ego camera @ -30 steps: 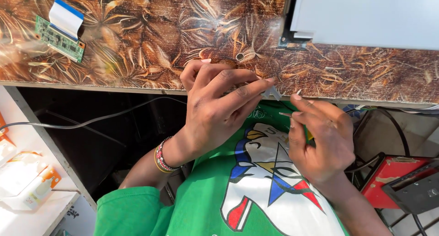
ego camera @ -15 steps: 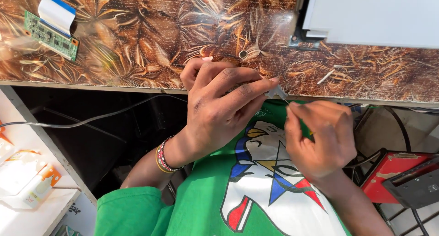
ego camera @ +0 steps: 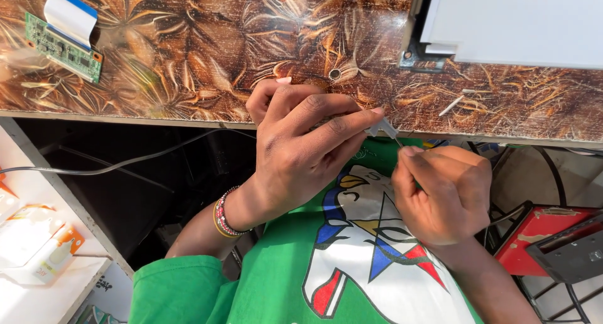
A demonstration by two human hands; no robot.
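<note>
A small grey part [ego camera: 381, 128] sits at the near edge of the tabletop [ego camera: 188, 60], pinched at the fingertips of the left hand [ego camera: 301, 154]. The right hand [ego camera: 443, 195] is curled closed around a thin tool whose tip meets the part; the tool itself is mostly hidden. The part looks tiny, so a slip of the tip could flick it off the edge into the lap. Farther off lie a green circuit board [ego camera: 63, 47] with its ribbon cable [ego camera: 72, 13] and a white panel [ego camera: 515, 22].
</note>
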